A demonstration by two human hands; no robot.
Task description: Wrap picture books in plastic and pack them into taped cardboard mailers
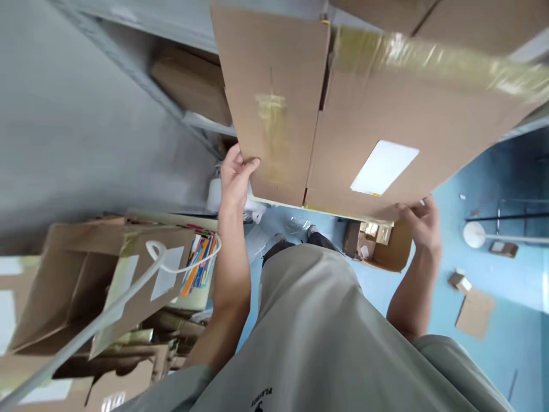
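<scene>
A large cardboard box [351,126] fills the upper middle of the head view. Yellowish tape runs along its top edge, and a white label [385,167] is stuck on its lower part. My left hand [235,174] grips the left panel at its lower left edge, thumb on the front and fingers mostly behind. At the lower right edge, my right hand [420,222] is closed on the cardboard, with some fingers hidden behind it. A gap separates the left panel from the main face near the top.
Metal shelving [163,97] holding another carton [191,80] stands behind the box. An open empty carton [64,286], a box of colourful books [199,263] and a white hose [115,306] are at left. An open carton [392,246] and flat cardboard [475,313] lie on the blue floor [510,274].
</scene>
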